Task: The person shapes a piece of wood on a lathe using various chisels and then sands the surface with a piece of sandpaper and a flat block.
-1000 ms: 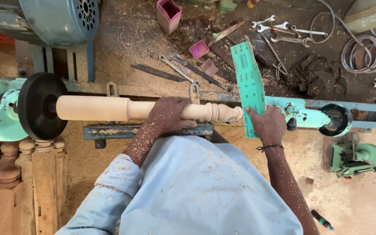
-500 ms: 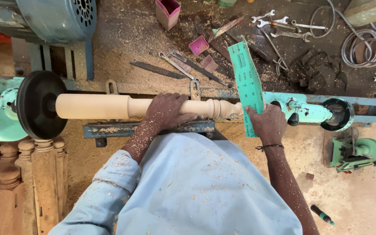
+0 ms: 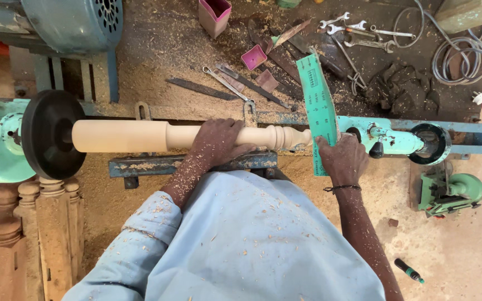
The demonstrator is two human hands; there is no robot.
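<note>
A pale turned wooden spindle (image 3: 129, 135) lies level on a teal lathe, between a black faceplate (image 3: 46, 134) on the left and the tailstock (image 3: 397, 139) on the right. My left hand (image 3: 218, 142) wraps over the spindle's middle, just left of its beaded end (image 3: 277, 137). My right hand (image 3: 341, 159) holds a green flat template (image 3: 319, 106) on edge against the spindle's right end. Sawdust covers both forearms and my light blue shirt.
Behind the lathe, the sawdust-covered bench holds chisels (image 3: 202, 88), wrenches (image 3: 358, 30), pink containers (image 3: 214, 14) and a coiled cable (image 3: 464, 53). A blue motor (image 3: 68, 22) sits top left. Finished turned legs (image 3: 23, 223) stand bottom left. A green machine (image 3: 447, 192) stands right.
Both hands stay in their places on the spindle and the template. Only the camera has shifted slightly.
</note>
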